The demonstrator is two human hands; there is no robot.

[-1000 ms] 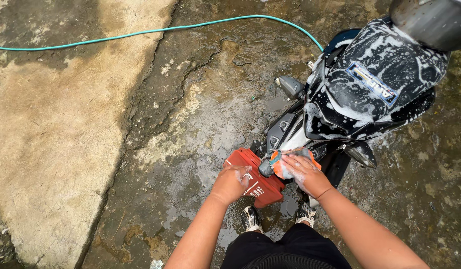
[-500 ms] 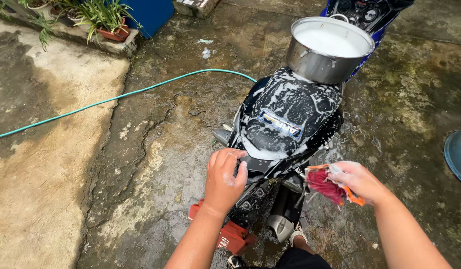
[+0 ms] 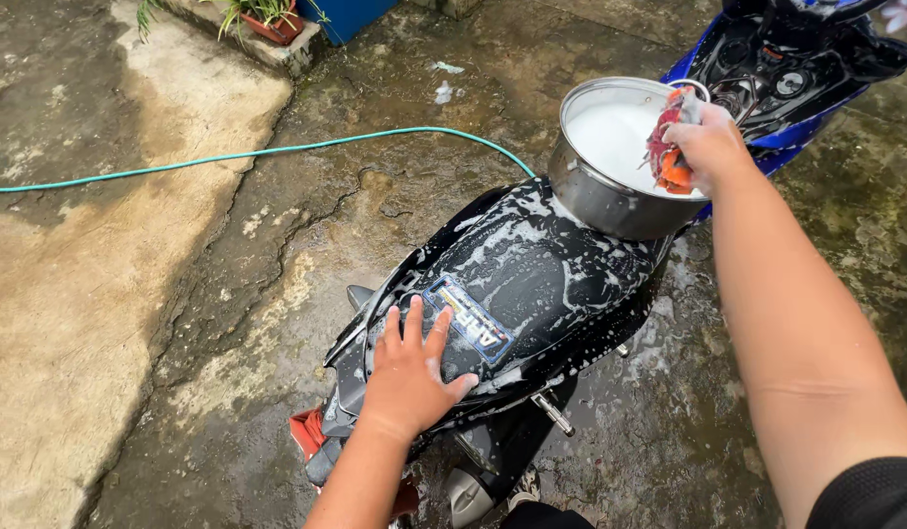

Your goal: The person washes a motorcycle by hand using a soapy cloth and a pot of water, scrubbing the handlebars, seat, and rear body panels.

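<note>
Right hand [image 3: 706,137] grips red-orange wash cloth [image 3: 666,147] over foamy round steel pot [image 3: 610,201]; left hand [image 3: 409,367] flat, open on soapy black motorcycle seat [image 3: 542,274].

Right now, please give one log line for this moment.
left hand: flat on soapy seat | right hand: holds rag over pot | hose: on ground

**Right hand now at the pot, left flat on the seat**

Right hand [image 3: 706,137] lifts the red-orange cloth [image 3: 667,147] from beside the rear end up to the soapy steel pot [image 3: 610,201]. Left hand [image 3: 410,370] shifts from the tail edge to lie flat, fingers spread, on the foamy black seat [image 3: 542,279]. Camera tilts forward.
</note>
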